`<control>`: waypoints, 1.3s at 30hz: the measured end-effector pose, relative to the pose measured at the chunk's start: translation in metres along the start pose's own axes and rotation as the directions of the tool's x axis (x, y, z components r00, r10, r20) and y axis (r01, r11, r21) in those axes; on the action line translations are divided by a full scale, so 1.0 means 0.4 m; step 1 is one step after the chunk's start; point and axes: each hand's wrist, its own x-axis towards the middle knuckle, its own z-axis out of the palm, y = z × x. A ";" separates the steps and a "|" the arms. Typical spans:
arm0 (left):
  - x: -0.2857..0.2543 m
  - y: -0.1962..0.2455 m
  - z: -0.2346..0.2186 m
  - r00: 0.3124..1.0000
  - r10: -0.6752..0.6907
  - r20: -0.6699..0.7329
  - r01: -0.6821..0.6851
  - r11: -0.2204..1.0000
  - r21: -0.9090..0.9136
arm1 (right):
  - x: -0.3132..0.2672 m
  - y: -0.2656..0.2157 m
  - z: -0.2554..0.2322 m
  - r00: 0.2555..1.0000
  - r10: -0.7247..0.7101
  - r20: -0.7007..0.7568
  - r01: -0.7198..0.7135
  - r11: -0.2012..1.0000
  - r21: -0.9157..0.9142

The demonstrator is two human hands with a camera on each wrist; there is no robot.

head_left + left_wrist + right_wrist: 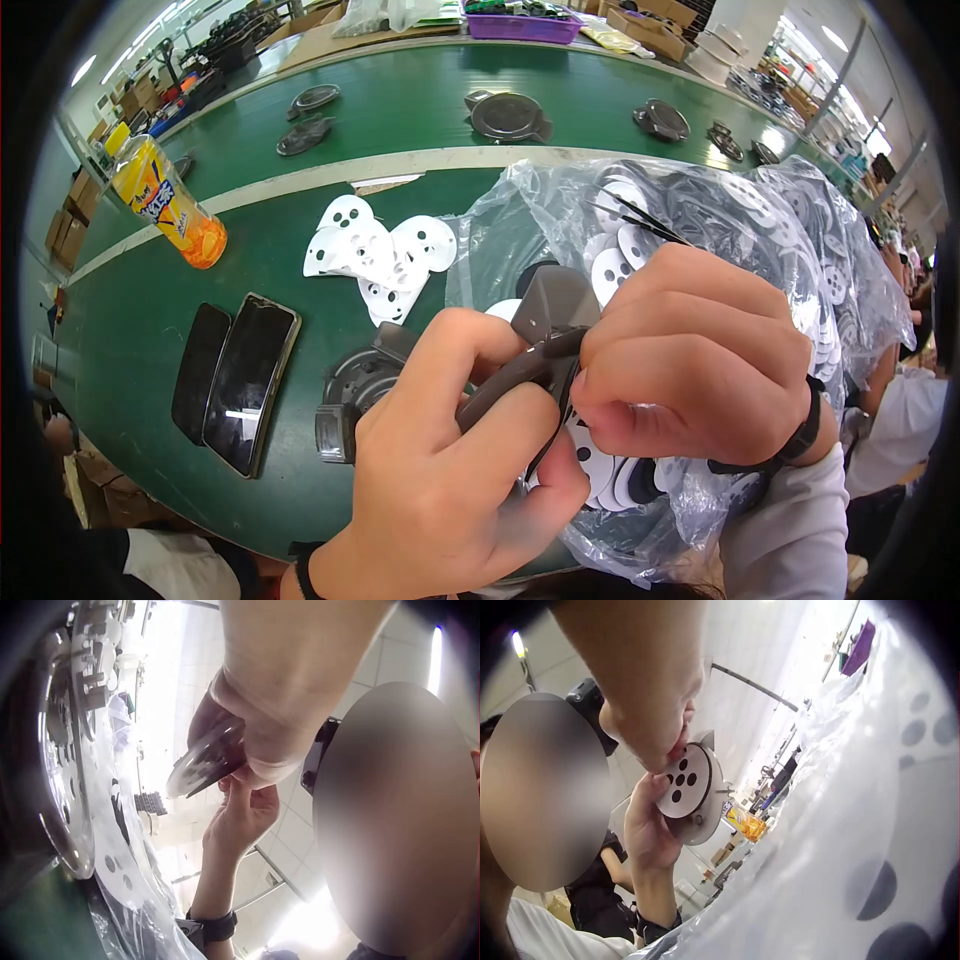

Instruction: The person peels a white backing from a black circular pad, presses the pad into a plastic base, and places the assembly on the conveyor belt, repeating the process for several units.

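Observation:
The left hand (450, 470) grips a dark grey round part (500, 388), tilted nearly edge-on, with fingers curled about its rim. Opposite, the right hand (700, 350) has its fingers curled, thumb and forefinger pinching at the part's edge beside a thin black strip. In the right wrist view a white disc (694, 796) with several dark holes lies against the face of the part (694, 829). Black tweezers (640, 215) jut out from behind the right hand; whether it holds them is hidden. The left wrist view shows the part (206, 761) between both hands.
A clear bag (490, 240) of white discs lies under and beyond the right hand. Another dark part (360, 385) is left of the hands, near loose discs (365, 250), two phones (250, 385) and a bottle (165, 200). More parts (508, 117) lie on the green belt behind.

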 end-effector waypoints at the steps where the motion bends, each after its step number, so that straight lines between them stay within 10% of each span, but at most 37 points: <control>1: -0.002 -0.002 0.003 1.000 0.022 -0.011 -0.022 1.000 -0.001 | -0.001 -0.001 0.001 1.000 -0.024 -0.002 0.024 0.999 -0.030; 32: -0.011 0.001 0.008 0.993 -0.091 -0.076 0.065 0.953 -0.294 | 0.003 0.004 0.000 0.979 -0.173 -0.104 0.152 0.971 -0.184; 39: 0.001 -0.010 -0.020 0.996 -0.036 0.085 0.057 0.965 -0.255 | -0.001 -0.011 -0.024 0.990 -0.139 -0.037 0.131 0.978 -0.160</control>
